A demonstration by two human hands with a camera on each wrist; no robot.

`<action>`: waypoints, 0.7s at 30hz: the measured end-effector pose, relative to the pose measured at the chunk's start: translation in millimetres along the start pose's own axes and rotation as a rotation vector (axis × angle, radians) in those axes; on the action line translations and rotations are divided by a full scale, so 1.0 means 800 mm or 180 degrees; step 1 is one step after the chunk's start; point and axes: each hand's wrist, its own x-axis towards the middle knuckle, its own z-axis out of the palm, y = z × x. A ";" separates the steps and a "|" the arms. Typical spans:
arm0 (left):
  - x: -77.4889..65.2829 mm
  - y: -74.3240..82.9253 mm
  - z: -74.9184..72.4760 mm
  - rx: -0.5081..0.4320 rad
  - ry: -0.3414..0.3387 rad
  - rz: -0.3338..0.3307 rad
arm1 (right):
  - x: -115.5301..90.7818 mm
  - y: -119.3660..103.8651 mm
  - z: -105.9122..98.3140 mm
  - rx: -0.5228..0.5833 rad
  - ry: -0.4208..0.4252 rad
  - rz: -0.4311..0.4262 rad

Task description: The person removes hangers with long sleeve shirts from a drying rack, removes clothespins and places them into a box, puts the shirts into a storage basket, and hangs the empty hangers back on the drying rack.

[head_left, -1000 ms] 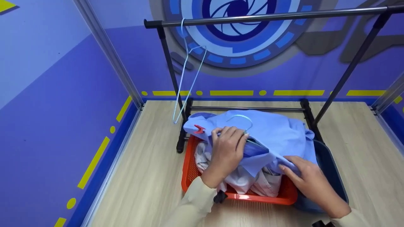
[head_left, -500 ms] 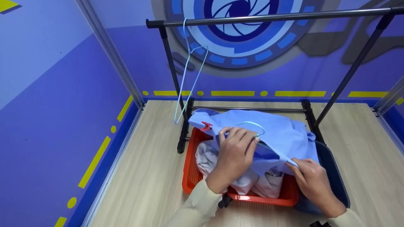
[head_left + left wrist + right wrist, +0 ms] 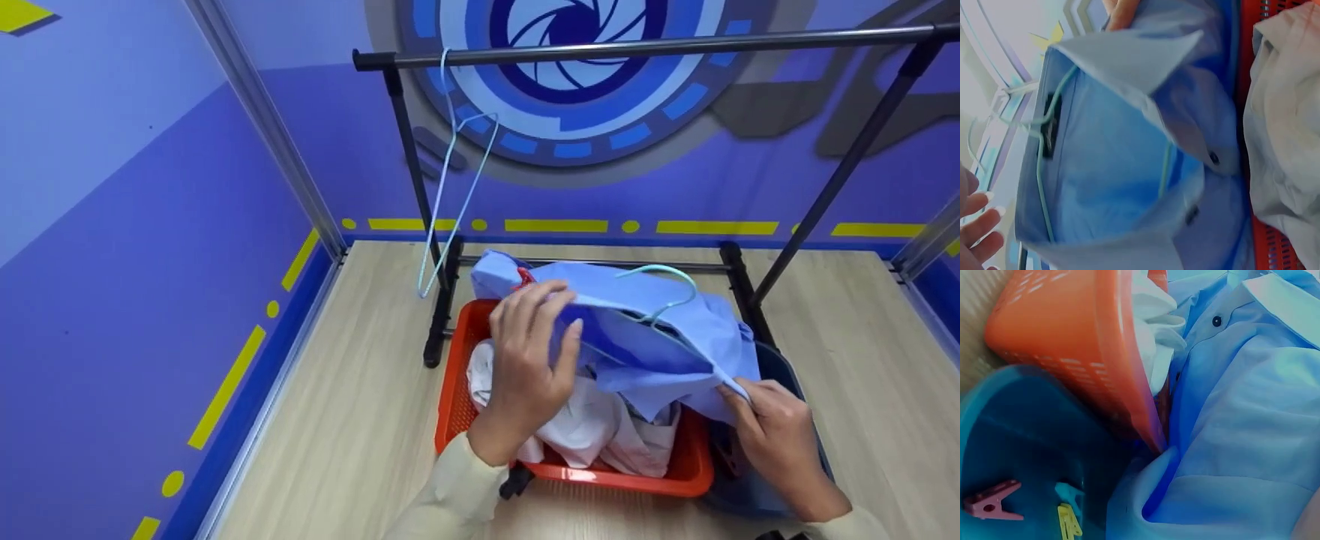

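Observation:
A light blue collared shirt (image 3: 712, 322) with dark buttons lies over the baskets, its neck opening spread. A pale green wire hanger (image 3: 679, 281) is inside it, the hook rising through the neck beside a dark label (image 3: 1051, 126). My left hand (image 3: 525, 360) is at the left of the collar, fingers straight and apart; in the left wrist view its fingertips (image 3: 985, 225) stand off the cloth. With thumb and fingers, my right hand (image 3: 780, 427) pinches the right edge of the collar. A red clothespin (image 3: 524, 277) sits at the shirt's left shoulder, partly behind the left hand.
Under the shirt stands a red basket (image 3: 585, 474) with white cloth (image 3: 581, 427). A dark blue bin (image 3: 1033, 422) beside it holds a pink clothespin (image 3: 994, 502), a yellow clothespin (image 3: 1068, 522) and a teal one. Behind, a bare hanger (image 3: 450, 157) hangs from the rack (image 3: 600, 51).
My left hand has let go of the hanger's neck and moved left, its fingers opening. The hanger's hook has shifted right and up. My right hand has drawn the collar edge right.

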 end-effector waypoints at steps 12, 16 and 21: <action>0.002 -0.036 -0.010 -0.0018 0.0149 -0.0657 | 0.002 0.003 -0.009 0.0222 0.0320 -0.0002; 0.002 -0.047 -0.011 -0.0169 0.0040 -0.0845 | 0.003 0.004 -0.013 0.0239 0.0358 -0.0006; 0.002 -0.054 -0.011 -0.0187 -0.0014 -0.0910 | 0.003 0.004 -0.017 0.0329 0.0351 -0.0047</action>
